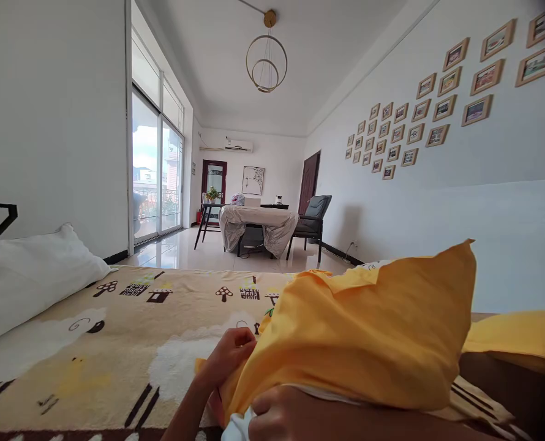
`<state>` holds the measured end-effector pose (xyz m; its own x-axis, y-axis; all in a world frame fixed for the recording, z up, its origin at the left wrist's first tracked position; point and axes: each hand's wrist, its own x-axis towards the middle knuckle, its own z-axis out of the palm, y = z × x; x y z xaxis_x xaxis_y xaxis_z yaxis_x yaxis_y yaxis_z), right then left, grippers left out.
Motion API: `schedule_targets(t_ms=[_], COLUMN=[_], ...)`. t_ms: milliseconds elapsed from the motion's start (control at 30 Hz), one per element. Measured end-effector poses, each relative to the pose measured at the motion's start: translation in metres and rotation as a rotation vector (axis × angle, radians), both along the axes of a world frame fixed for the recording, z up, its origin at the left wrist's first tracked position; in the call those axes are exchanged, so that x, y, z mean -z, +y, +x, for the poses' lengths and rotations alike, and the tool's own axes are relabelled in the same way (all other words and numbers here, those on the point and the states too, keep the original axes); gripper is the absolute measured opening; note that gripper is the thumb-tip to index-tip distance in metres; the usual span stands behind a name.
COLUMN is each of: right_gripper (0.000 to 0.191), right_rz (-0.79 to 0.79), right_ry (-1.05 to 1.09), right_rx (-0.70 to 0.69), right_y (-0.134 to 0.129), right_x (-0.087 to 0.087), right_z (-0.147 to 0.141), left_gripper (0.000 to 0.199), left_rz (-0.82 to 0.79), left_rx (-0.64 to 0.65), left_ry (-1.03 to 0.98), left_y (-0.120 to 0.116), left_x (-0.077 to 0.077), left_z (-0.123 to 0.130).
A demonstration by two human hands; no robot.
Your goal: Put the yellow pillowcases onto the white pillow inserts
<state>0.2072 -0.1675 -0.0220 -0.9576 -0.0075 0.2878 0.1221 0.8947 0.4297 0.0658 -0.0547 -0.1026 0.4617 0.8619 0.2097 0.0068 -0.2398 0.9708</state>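
A plump yellow pillowcase (346, 331) stands tilted over the bed in front of me, one corner pointing up at the right. White fabric (238, 427) shows at its lower edge, perhaps a pillow inside. My left hand (233, 355) has its fingers curled on the pillowcase's left edge; the fingertips are partly hidden. Lower down, my right hand (272, 416) is closed at the near edge, where yellow cloth and white fabric meet. My right forearm runs along the bottom under the pillowcase.
A beige patterned blanket (130, 343) covers the bed. At the left lies a white pillow (38, 275); another yellow piece of bedding (520, 337) is at the right. Beyond the bed stand a covered table (258, 215) and a black chair (313, 220).
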Motion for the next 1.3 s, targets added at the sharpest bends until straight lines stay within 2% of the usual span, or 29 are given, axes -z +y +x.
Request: schedule_targets(t_ms=[33, 100, 167, 233, 300, 367, 433, 533, 633, 700, 767, 800, 967, 1167, 1300], right_gripper=[0.034, 0.035, 0.039, 0.037, 0.028, 0.016, 0.01, 0.018, 0.021, 0.02, 0.02, 0.021, 0.019, 0.019, 0.024], right_rz=[-0.003, -0.008, -0.005, -0.004, -0.012, -0.024, -0.021, 0.034, 0.103, 0.123, 0.132, 0.135, 0.125, 0.163, 0.231], right_ry=[0.003, 0.021, 0.064, 0.117, 0.168, 0.232, 0.311, 0.41, 0.459, 0.474, 0.472, 0.463, 0.42, 0.436, 0.418], right_rx=[0.003, 0.006, 0.056, 0.188, 0.348, 0.462, 0.531, 0.579, 0.509, 0.416, 0.353, 0.335, 0.301, 0.276, 0.258], right_y=[0.002, 0.009, 0.016, 0.02, 0.02, 0.015, 0.007, -0.007, -0.016, -0.021, -0.024, -0.025, -0.027, -0.023, -0.02], right_x=[-0.002, -0.007, -0.012, -0.017, -0.021, -0.023, -0.021, -0.01, 0.005, 0.012, 0.017, 0.017, 0.014, 0.021, 0.03], right_z=[0.002, 0.007, 0.014, 0.022, 0.029, 0.034, 0.034, 0.029, 0.023, 0.019, 0.018, 0.017, 0.014, 0.009, 0.009], left_gripper=[0.04, 0.042, 0.045, 0.043, 0.034, 0.024, 0.017, 0.008, 0.017, 0.016, 0.016, 0.017, 0.016, 0.017, 0.017], left_rz=[0.035, 0.083, 0.066, 0.017, -0.019, -0.007, 0.057, 0.289, 0.59, 0.645, 0.632, 0.624, 0.65, 0.645, 0.664], left_rx=[-0.064, -0.34, -0.594, -0.677, -0.637, -0.595, -0.607, -0.598, -0.318, -0.122, -0.027, -0.021, -0.057, 0.024, -0.049], left_ry=[-0.012, -0.037, -0.045, 0.002, 0.098, 0.202, 0.252, 0.202, 0.171, 0.222, 0.275, 0.294, 0.387, 0.443, 0.511], left_y=[0.002, 0.013, 0.026, 0.038, 0.043, 0.042, 0.034, 0.009, -0.026, -0.045, -0.053, -0.054, -0.047, -0.048, -0.043], left_x=[-0.002, -0.002, 0.004, 0.013, 0.022, 0.023, 0.014, -0.016, -0.043, -0.049, -0.046, -0.042, -0.024, -0.017, -0.013], left_z=[-0.004, -0.019, -0.039, -0.057, -0.069, -0.073, -0.07, -0.058, -0.039, -0.025, -0.012, -0.006, 0.005, 0.009, 0.019])
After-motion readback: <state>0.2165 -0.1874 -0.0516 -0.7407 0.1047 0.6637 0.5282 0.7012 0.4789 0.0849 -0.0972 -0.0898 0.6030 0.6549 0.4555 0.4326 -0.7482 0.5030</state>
